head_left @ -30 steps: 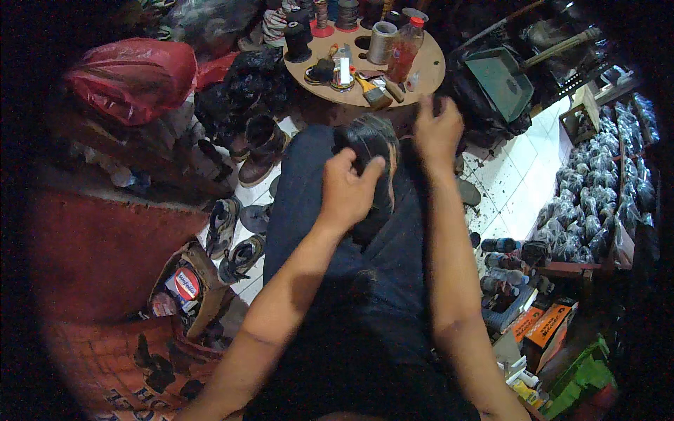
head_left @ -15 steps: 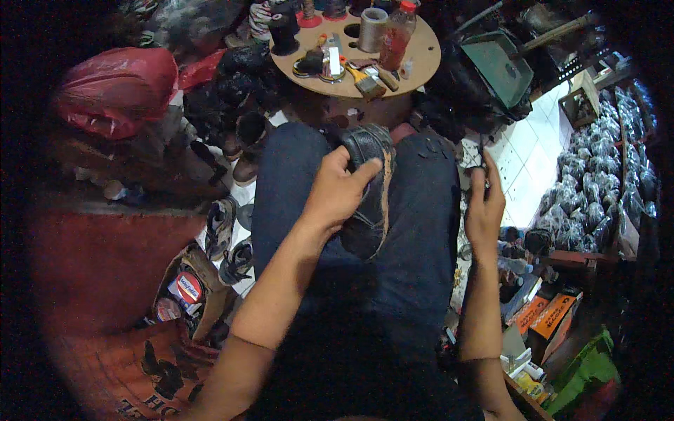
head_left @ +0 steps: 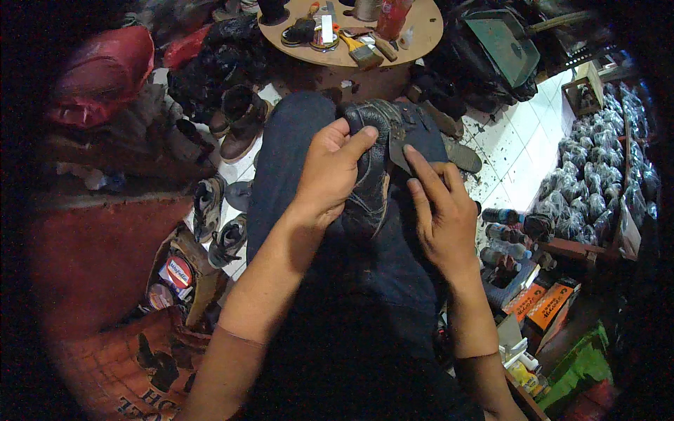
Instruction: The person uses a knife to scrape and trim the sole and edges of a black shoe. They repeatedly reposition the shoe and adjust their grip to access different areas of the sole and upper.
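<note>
A black leather shoe [head_left: 371,188], worn along one edge and with loose threads toward its lower end, lies over my lap. My left hand [head_left: 328,165] is closed on its left side, the thumb pressed on the leather. From the right, my right hand [head_left: 447,214] grips a flat grey knife blade [head_left: 399,156] with its index finger stretched along it. The blade lies against the shoe's right edge. My right fingers hide the rear of the knife.
Ahead of my knees stands a round wooden table [head_left: 421,35] with a paintbrush [head_left: 361,52], spools and a red bottle. Pairs of shoes [head_left: 226,238] lie on the tiles at left. To the right are a green dustpan [head_left: 502,52], plastic-wrapped goods [head_left: 586,168] and orange boxes [head_left: 551,306].
My right hand has come leftward from beside my right knee, bringing the blade to the shoe's edge. The left hand keeps its hold. The whole view has shifted a little.
</note>
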Available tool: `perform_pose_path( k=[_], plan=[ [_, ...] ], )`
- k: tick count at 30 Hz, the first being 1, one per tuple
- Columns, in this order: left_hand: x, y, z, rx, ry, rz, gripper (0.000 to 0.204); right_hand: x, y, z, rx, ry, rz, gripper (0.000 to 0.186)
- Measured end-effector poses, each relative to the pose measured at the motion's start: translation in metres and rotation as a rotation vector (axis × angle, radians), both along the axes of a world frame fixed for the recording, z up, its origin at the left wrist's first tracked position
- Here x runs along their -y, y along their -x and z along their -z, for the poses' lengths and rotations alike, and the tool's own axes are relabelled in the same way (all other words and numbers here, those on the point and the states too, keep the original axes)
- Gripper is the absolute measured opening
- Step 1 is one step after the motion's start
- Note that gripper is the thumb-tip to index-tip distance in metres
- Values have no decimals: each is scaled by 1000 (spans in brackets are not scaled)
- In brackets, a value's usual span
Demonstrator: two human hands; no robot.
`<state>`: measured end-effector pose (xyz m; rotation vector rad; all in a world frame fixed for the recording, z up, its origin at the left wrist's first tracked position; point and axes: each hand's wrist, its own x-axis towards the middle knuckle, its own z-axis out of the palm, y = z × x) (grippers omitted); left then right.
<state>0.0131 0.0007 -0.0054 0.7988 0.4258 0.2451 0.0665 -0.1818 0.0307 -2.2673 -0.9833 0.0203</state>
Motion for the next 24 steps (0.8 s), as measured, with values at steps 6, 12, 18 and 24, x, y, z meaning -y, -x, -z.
perform_pose_path(
  k=[6, 12, 18, 24],
  plan=[
    [-1, 2, -2, 8, 11, 38, 19, -8, -3, 0, 49, 3, 2, 40],
    [5, -1, 5, -14, -95, -20, 21, -9, -18, -19, 23, 116, -38, 36],
    [9, -10, 9, -37, -153, -98, 21, -23, -28, -14, -10, 72, -48, 34],
    [13, -17, 8, -57, -166, -197, 17, -35, -25, -8, -90, 31, 24, 31]
  ],
)
